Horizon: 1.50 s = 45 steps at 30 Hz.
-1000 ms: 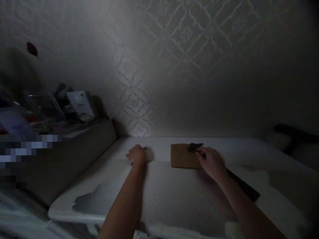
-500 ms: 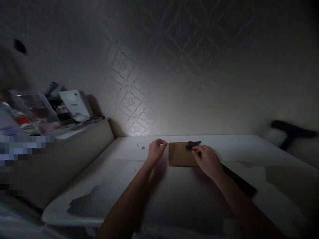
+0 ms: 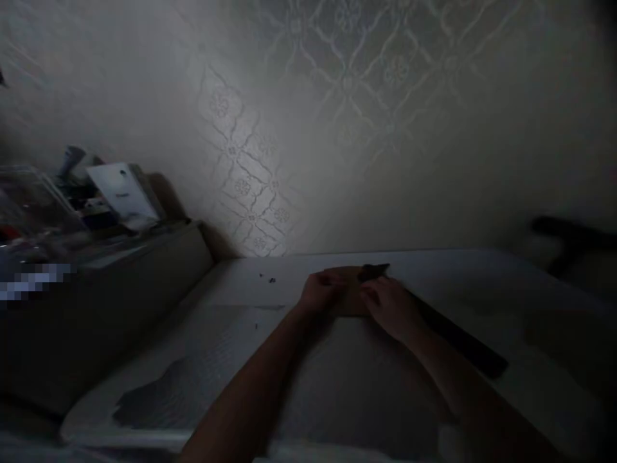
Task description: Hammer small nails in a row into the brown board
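Note:
A small brown board (image 3: 350, 290) lies on the white table (image 3: 231, 360) near the wall. My left hand (image 3: 321, 292) rests on the board's left part, fingers curled; the dim light hides whether it pinches anything. My right hand (image 3: 391, 305) lies on the board's right part, its fingertips at a small dark piece (image 3: 373, 271) on the board's far edge. A few tiny dark bits (image 3: 270, 279) lie on the table left of my hands.
A long dark strip (image 3: 457, 337) runs from under my right hand toward the front right. A lower cabinet (image 3: 110, 283) at the left carries clutter and a white box (image 3: 123, 193). A patterned wall stands close behind the table. The room is very dim.
My left hand has come from the tiny bits at the left across to the brown board. My right hand has stayed at the dark piece.

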Available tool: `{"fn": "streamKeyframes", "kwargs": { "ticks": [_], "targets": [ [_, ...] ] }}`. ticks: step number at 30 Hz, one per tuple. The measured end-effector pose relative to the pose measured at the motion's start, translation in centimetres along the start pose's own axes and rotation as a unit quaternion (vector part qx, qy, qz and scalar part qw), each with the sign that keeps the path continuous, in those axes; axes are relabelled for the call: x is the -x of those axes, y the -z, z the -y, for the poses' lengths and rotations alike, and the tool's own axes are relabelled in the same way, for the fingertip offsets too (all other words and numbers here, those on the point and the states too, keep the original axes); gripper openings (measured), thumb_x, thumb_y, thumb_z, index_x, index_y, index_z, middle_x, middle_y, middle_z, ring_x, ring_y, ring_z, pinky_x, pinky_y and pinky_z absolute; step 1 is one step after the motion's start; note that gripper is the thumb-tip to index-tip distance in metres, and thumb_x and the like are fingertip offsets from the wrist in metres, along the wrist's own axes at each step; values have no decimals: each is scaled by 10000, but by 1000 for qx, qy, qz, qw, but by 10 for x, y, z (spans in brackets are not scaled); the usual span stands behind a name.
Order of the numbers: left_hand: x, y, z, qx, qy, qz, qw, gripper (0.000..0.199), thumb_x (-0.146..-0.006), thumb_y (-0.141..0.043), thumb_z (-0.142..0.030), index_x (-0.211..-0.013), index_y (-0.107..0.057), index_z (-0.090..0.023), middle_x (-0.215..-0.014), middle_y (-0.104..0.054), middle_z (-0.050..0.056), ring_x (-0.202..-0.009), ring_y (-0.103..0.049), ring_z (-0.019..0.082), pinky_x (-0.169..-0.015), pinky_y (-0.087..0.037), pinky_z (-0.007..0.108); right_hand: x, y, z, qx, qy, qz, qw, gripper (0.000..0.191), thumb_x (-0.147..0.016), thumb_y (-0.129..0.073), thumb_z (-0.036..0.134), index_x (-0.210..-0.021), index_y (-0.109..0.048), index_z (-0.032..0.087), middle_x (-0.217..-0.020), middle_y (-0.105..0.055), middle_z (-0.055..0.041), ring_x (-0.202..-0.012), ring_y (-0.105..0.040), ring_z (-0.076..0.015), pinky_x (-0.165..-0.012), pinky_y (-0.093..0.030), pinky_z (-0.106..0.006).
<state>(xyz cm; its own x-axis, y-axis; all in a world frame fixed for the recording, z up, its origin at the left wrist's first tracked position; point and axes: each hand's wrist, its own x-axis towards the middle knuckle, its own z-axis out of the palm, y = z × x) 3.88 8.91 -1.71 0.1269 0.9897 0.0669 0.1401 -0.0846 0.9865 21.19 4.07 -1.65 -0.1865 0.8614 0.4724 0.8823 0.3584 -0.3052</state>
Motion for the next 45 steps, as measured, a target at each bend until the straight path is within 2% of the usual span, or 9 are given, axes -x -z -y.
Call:
{"fn": "streamKeyframes", "kwargs": {
  "ticks": [3, 9, 26, 34, 45],
  "targets": [
    [-1, 0, 4, -39, 1, 18, 999, 128, -661, -701, -201, -756, -687, -117, -712, -667, 39, -638, -581, 126, -603, -458, 218, 0, 0, 0, 4, 0, 1, 1000, 206, -874, -452, 249, -914, -646, 190, -897, -643, -79, -892, -554, -213, -824, -400, -328],
    [-3, 1, 4, -89, -3, 19, 996, 146, -684, -685, -215, -789, -706, -116, -756, -689, 50, -689, -607, 141, -649, -472, 223, 0, 2, 1, -4, 1, 9, 1000, 191, -865, -463, 239, -898, -644, 190, -896, -644, -74, -887, -557, -208, -831, -398, -320],
    [-1, 2, 0, -56, 0, 26, 998, 125, -663, -715, -192, -763, -690, -121, -751, -678, 50, -677, -602, 139, -701, -481, 265, 0, 2, 1, -6, -2, 10, 1000, 197, -869, -456, 237, -880, -648, 194, -877, -640, -71, -879, -559, -204, -822, -405, -324],
    [0, 1, 0, -54, 4, 35, 998, 101, -672, -688, -176, -757, -686, -121, -734, -669, 35, -657, -583, 122, -656, -461, 226, 0, 2, 0, -2, -5, 9, 1000, 191, -867, -464, 236, -894, -648, 192, -895, -643, -73, -879, -564, -201, -810, -405, -313],
    [-3, 4, 0, -101, -5, 44, 994, 158, -669, -701, -219, -799, -705, -128, -775, -691, 39, -691, -604, 136, -676, -467, 236, 0, 1, -1, -5, -2, 4, 1000, 182, -862, -480, 241, -908, -649, 191, -899, -649, -72, -883, -568, -204, -820, -403, -315]
  ]
}}
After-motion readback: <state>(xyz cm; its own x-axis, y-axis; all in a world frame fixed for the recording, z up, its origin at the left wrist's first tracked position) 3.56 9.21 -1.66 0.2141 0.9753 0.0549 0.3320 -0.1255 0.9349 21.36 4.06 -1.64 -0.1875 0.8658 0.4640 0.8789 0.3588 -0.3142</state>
